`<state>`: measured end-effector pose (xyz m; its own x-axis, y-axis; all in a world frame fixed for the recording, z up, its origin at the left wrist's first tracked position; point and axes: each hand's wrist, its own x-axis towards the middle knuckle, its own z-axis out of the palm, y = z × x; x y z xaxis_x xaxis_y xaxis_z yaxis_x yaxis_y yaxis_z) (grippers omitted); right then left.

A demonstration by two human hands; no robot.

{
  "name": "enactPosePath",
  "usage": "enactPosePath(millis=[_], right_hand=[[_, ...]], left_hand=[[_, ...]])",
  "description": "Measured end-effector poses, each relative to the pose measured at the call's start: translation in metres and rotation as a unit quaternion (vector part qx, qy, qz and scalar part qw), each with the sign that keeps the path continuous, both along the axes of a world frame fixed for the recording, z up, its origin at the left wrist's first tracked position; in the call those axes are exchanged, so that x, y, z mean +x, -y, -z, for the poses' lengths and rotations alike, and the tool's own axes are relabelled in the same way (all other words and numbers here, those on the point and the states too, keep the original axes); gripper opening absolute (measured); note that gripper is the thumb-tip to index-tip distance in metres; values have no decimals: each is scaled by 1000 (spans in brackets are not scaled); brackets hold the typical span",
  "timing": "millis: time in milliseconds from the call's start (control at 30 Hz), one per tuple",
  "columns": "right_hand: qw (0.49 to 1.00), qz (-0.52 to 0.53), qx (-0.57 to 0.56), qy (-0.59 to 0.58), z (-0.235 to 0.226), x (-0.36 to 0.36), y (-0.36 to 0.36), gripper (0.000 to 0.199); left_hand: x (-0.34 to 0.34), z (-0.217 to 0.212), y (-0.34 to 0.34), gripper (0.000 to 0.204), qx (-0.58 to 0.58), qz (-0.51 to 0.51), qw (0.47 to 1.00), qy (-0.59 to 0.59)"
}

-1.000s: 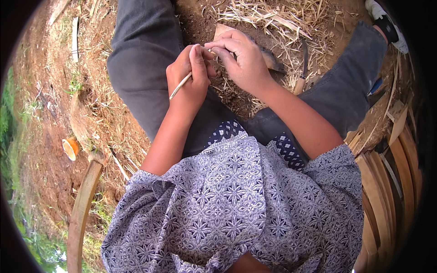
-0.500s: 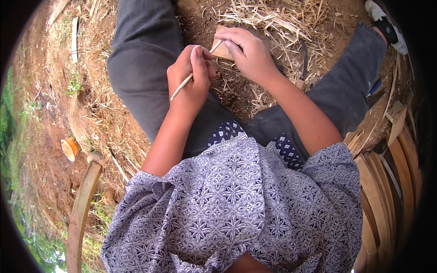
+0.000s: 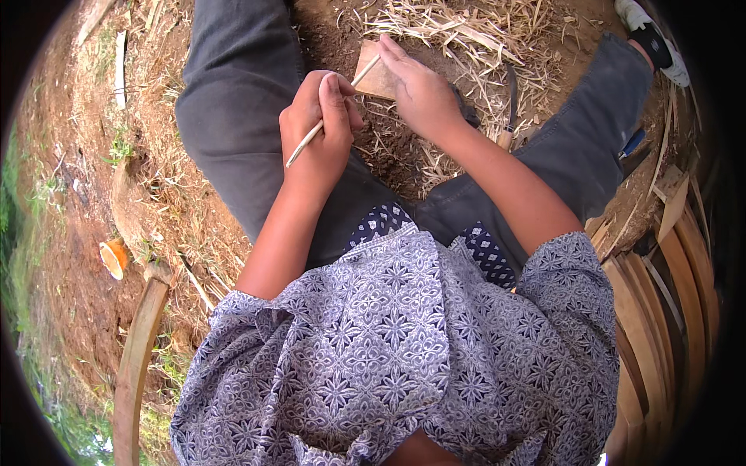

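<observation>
Fingers of the left hand [image 3: 322, 113]: curled snugly, thumb on top, round one thin pale stick [image 3: 305, 144]. Fingers of the right hand [image 3: 422, 92]: held together, stretched nearly straight, beside the stick's far end; whether they touch it, I cannot tell. Stick: slanting through the left fist between the wearer's legs, one end over the left wrist, the other in front of a flat piece of wood [image 3: 379, 82]. Handling, by my estimate: very light, fairly stiff, dry rather than slippery, liable to snap if bent hard; best held near the middle, between thumb and fingers, both ends clear. Differences from half a second ago: right fingers straighter, where they were bent over the far end; more of the flat wood exposed; left hold much the same. Nearby: curved knife [image 3: 512, 97], pale shavings [image 3: 466, 35].
</observation>
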<state>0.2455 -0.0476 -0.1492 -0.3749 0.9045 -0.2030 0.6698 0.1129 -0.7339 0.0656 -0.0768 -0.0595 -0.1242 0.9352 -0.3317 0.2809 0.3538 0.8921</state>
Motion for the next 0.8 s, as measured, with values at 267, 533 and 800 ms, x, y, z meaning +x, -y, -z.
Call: enactPosePath(millis=[267, 533, 800], right_hand=[[997, 21, -66, 18, -21, -14, -6, 50], [999, 12, -6, -31, -27, -17, 7, 69], [997, -17, -3, -76, -46, -21, 21, 74]], left_hand=[[-3, 4, -1, 30, -11, -44, 999, 29], [0, 9, 0, 17, 14, -51, 998, 27], [-2, 8, -3, 18, 9, -50, 998, 28]])
